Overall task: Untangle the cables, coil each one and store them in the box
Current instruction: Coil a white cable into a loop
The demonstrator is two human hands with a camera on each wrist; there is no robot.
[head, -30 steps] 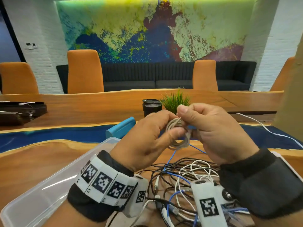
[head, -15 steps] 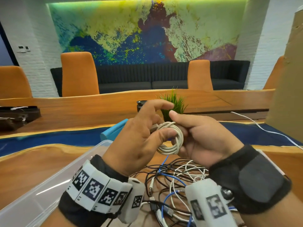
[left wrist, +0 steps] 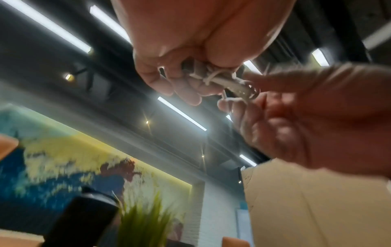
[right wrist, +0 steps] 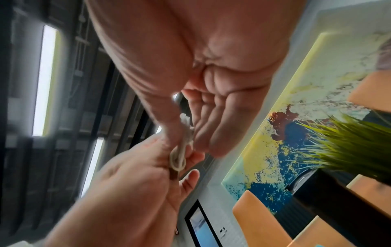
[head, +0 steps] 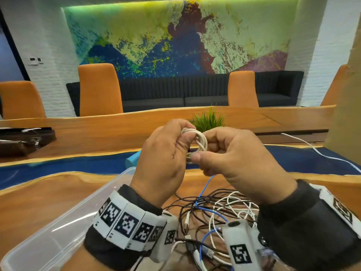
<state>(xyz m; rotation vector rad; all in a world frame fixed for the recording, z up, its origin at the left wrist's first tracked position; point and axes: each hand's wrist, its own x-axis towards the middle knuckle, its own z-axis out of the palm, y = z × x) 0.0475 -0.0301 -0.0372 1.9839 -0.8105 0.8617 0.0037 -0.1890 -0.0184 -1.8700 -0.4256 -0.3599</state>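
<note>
A small white cable coil (head: pixel 197 141) is held up between both hands above the table. My left hand (head: pixel 166 153) grips its left side with curled fingers. From the right, my right hand (head: pixel 230 159) pinches the coil, thumb at the lower edge. The left wrist view shows the coil (left wrist: pixel 224 80) bunched between the fingers of both hands, and the right wrist view shows the coil (right wrist: pixel 180 155) edge-on. A tangle of black, white and blue cables (head: pixel 213 214) lies on the wood below my wrists. The clear plastic box (head: pixel 58 227) sits at lower left.
A potted green plant (head: pixel 208 119) and a blue case (head: pixel 132 159) stand just beyond my hands. A loose white cable (head: pixel 316 151) runs across the right side of the table. Dark boxes (head: pixel 25 139) sit at far left. Orange chairs line the far edge.
The coil has been turned and drawn tighter between the hands. My left fingers, spread half a second ago, have curled back around it, and my right thumb has come down onto its lower edge.
</note>
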